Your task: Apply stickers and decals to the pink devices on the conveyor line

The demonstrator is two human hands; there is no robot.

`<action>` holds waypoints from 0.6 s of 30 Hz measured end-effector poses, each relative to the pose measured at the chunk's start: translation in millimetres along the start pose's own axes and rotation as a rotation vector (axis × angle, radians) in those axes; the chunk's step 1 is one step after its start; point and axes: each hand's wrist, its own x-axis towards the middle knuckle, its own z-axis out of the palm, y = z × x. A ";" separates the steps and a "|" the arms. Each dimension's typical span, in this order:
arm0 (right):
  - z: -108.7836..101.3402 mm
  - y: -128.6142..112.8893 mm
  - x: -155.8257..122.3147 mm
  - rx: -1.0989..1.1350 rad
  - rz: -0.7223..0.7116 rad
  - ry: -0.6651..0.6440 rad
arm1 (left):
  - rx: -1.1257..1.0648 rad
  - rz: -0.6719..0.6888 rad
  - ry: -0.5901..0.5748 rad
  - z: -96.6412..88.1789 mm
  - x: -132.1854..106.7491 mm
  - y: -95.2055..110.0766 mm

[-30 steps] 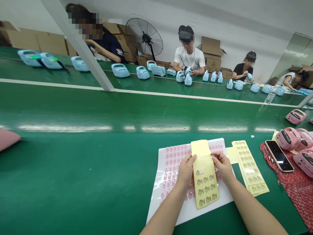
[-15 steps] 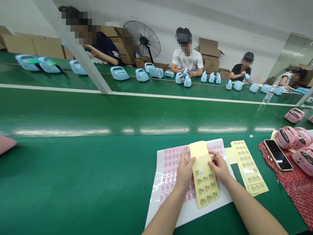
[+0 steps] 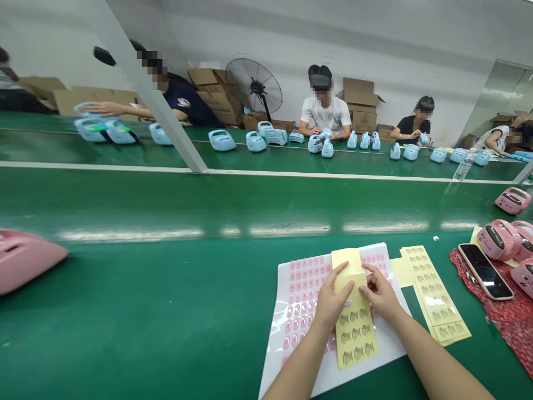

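Note:
My left hand (image 3: 333,300) grips the left edge of a yellow sticker sheet (image 3: 356,341), thumb lying across its upper face. At the opposite edge, my right hand (image 3: 382,295) pinches the same sheet between thumb and fingers. The sheet's upper part is blank and looks folded; rows of dark printed labels cover the lower part. A small pale oval piece shows beside my left thumb, partly hidden. Beneath both hands lies a white sheet (image 3: 272,355) bearing rows of pink oval stickers.
More yellow label sheets (image 3: 433,294) lie to the right, beside a phone (image 3: 485,272) on red bubble wrap (image 3: 510,328). Pink plastic cases (image 3: 499,240) stand there; another pink piece (image 3: 29,261) is far left. Across the green bench, people handle light-blue cases (image 3: 222,140).
The view has shifted left and up a little. My left thumb has moved over the sheet, covering much of the pale oval. Across the bench, a person's arm now reaches toward the blue cases.

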 end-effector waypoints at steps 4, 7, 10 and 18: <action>-1.3 0.3 -1.1 -0.077 -0.025 -0.001 | 0.060 0.071 -0.040 1.9 -1.5 -1.5; -2.7 1.2 -2.1 -0.112 -0.037 0.021 | 0.090 0.118 -0.037 3.4 -1.3 -5.1; -4.6 4.4 -3.4 -0.115 -0.038 0.055 | 0.095 0.138 -0.007 4.8 -2.3 -8.6; -8.4 6.6 -7.5 0.045 0.127 0.076 | -0.036 0.137 0.028 9.9 -5.5 -19.1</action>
